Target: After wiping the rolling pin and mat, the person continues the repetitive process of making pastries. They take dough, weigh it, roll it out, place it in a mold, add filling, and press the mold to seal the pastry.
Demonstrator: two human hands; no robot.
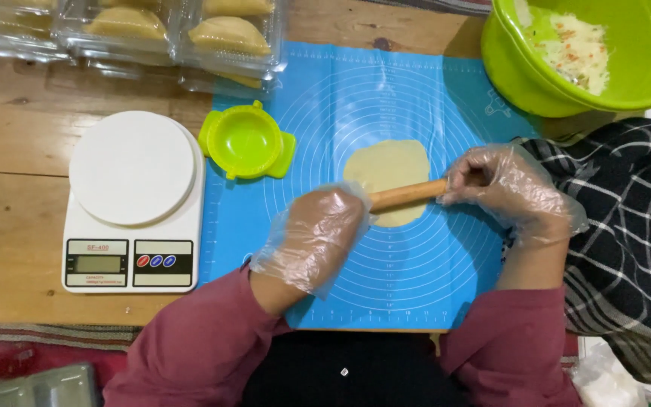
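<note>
A flat pale disc of dough (387, 166) lies on a blue silicone baking mat (416, 98). Across its lower half rests a wooden rolling pin (408, 194). My left hand (316, 235), in a clear plastic glove, presses on the pin's left end. My right hand (508, 190), gloved the same way, grips the pin's right end. Both sleeves are maroon.
A green pastry press mould (246, 141) sits at the mat's left edge. A white kitchen scale (134, 203) stands on the wooden table. Clear packs of folded pastries (167, 34) lie at the back left. A green bowl of filling (589, 49) is back right, beside checked cloth (627, 226).
</note>
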